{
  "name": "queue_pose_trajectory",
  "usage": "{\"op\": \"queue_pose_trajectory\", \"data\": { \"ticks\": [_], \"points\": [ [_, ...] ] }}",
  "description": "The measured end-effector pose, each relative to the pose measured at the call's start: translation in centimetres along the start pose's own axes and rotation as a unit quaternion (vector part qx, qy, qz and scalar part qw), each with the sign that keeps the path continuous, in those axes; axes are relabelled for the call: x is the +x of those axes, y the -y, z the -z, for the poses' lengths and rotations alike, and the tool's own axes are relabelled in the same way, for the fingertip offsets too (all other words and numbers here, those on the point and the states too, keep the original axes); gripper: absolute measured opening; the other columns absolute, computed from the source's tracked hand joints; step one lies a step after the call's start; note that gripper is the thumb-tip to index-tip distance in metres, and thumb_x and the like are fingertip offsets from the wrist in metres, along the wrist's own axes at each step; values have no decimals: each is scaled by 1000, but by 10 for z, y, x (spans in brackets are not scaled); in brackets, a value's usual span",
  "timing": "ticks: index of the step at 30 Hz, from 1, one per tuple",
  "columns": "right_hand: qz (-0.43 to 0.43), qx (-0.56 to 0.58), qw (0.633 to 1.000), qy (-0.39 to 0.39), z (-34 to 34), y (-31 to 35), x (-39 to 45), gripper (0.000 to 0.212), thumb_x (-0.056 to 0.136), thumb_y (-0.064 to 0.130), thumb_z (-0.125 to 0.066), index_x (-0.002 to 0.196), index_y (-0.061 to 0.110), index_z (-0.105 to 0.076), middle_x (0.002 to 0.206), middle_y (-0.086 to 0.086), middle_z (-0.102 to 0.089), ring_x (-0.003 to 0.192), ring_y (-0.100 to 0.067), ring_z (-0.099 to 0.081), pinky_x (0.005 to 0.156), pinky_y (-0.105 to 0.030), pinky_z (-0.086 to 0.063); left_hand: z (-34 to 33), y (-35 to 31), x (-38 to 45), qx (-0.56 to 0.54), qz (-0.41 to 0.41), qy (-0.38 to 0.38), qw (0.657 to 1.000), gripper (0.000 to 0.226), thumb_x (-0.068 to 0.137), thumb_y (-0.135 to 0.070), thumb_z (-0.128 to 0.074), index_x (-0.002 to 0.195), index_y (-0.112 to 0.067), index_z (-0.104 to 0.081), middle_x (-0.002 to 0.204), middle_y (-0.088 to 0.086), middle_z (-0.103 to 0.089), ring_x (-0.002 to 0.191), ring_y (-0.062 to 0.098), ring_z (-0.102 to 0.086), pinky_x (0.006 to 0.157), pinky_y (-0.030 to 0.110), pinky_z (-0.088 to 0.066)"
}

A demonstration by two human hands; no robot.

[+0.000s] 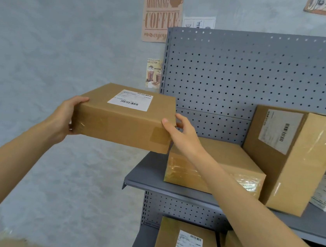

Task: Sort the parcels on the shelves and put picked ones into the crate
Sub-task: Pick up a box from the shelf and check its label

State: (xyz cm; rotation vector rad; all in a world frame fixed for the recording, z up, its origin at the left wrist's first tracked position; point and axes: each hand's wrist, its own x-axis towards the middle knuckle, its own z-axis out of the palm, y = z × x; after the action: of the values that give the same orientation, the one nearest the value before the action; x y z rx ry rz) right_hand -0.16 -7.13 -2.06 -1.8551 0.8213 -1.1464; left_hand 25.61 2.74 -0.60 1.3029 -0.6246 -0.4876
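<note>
While I hold the flat labelled parcel (125,117) out in the air to the left of the shelf unit (245,71), it sits squarely between my two hands, long axis running left to right. My left hand (65,118) clasps its left end, thumb on the top edge and fingers curled underneath. My right hand (179,132) holds the right end, thumb on the near face and fingers wrapped round the far corner. The parcel is clear of the upper shelf (148,176), just beside and above the taped parcel (214,165) lying there; a tall parcel (294,158) leans further right. The crate is not in view, so I cannot tell which way it lies. A cardboard corner (12,243) shows low on my left, so I judge the carry probably swings down and left, with my left hand leading.
</note>
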Motion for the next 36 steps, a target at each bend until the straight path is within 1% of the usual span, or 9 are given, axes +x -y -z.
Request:
{"op": "queue_pose_trajectory", "data": {
  "ticks": [3,5,12,15,19,29,31,33,36],
  "points": [
    [0,-26,999,23,-14,-2,3,67,88,45,-57,145,20,-31,142,-1,-44,116,-11,-47,89,-24,-38,15,3,7,19,2,-3,1000,35,82,-42,-57,111,-24,-52,112,2,-45,75,17,-48,59,32,-43],
    [-6,-49,998,35,-20,-5,4,67,88,47,-56,144,19,-31,143,-1,-45,122,-15,-48,99,-30,-42,21,9,11,32,11,-2,999,35,82,-42,-56,111,-23,-52,112,2,-44,74,18,-48,60,32,-43],
    [-59,-175,981,67,-14,-25,0,69,88,56,-49,145,20,-32,147,-2,-41,135,-24,-37,112,-44,-30,13,38,17,68,60,28,996,41,83,-45,-56,118,-23,-51,112,4,-48,91,26,-49,60,32,-43],
    [-79,-196,975,67,-2,-32,-2,70,87,58,-49,145,21,-32,146,-4,-41,136,-26,-34,113,-45,-28,1,50,17,75,65,54,994,41,83,-47,-55,117,-23,-51,107,4,-49,85,25,-49,60,32,-43],
    [-92,-198,973,71,16,-33,-4,72,86,58,-52,144,21,-34,144,-2,-43,132,-21,-41,109,-36,-33,-8,58,16,81,79,93,989,46,83,-50,-55,120,-23,-52,109,5,-49,86,28,-51,59,34,-44],
    [-101,-281,953,53,59,-48,-13,63,87,53,-54,137,16,-46,141,-1,-49,132,-22,-42,112,-44,-29,-49,80,2,139,108,200,964,52,85,-54,-51,127,-24,-47,116,9,-53,95,33,-56,68,41,-49],
    [-102,-287,951,53,67,-51,-15,62,86,53,-55,136,16,-48,139,-1,-50,131,-22,-43,112,-44,-29,-58,83,-1,146,103,208,962,51,87,-54,-48,129,-25,-45,124,11,-50,99,34,-54,72,43,-48],
    [-103,-286,951,51,75,-54,-15,60,86,52,-56,134,17,-50,138,0,-51,129,-21,-44,111,-43,-31,-66,88,-3,153,101,212,960,52,88,-52,-47,132,-25,-42,130,11,-46,107,36,-52,85,49,-47],
    [-91,-297,949,56,83,-58,-16,58,87,48,-58,135,18,-49,140,1,-50,130,-20,-44,111,-43,-32,-73,94,-5,162,114,216,956,57,90,-51,-46,139,-25,-34,140,11,-38,121,41,-43,100,59,-35]
  ]
}}
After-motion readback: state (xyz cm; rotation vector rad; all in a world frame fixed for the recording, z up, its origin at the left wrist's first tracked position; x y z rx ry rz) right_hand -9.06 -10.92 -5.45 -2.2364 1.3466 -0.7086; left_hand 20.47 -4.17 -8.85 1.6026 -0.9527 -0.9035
